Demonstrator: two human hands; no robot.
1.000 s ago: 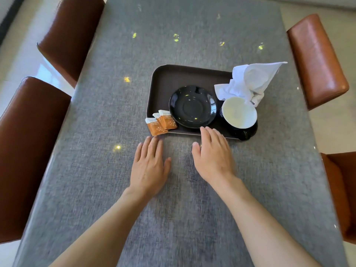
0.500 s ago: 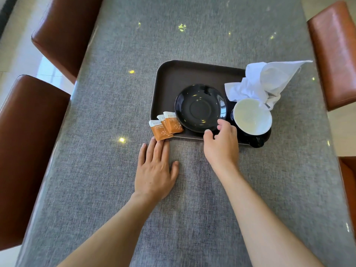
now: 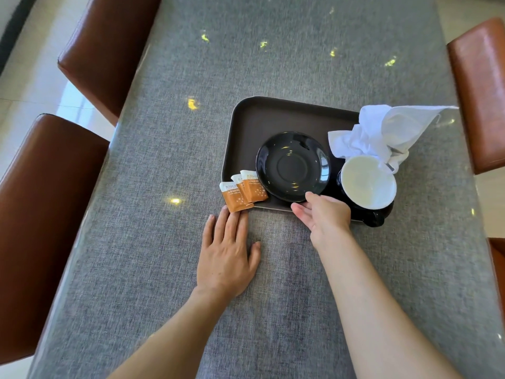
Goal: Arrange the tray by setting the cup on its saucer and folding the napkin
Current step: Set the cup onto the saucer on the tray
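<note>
A dark brown tray (image 3: 262,116) lies on the grey table. On it sits an empty black saucer (image 3: 292,166). To the saucer's right stands a cup (image 3: 367,183), black outside and white inside, partly over the tray's near right corner. A crumpled white napkin (image 3: 388,129) stands behind the cup. My right hand (image 3: 323,214) hovers at the tray's near edge, fingers apart, fingertips at the saucer's near rim, holding nothing. My left hand (image 3: 226,253) lies flat on the table, fingertips touching the orange sachets (image 3: 243,191).
The sachets, three of them, overhang the tray's near left corner. Brown leather chairs stand at the left (image 3: 46,214) (image 3: 109,45) and at the right (image 3: 481,88) of the grey cloth-covered table (image 3: 164,269).
My right hand has lifted off the table and moved forward to the tray's near edge by the saucer. My left hand has slid slightly forward to the sachets.
</note>
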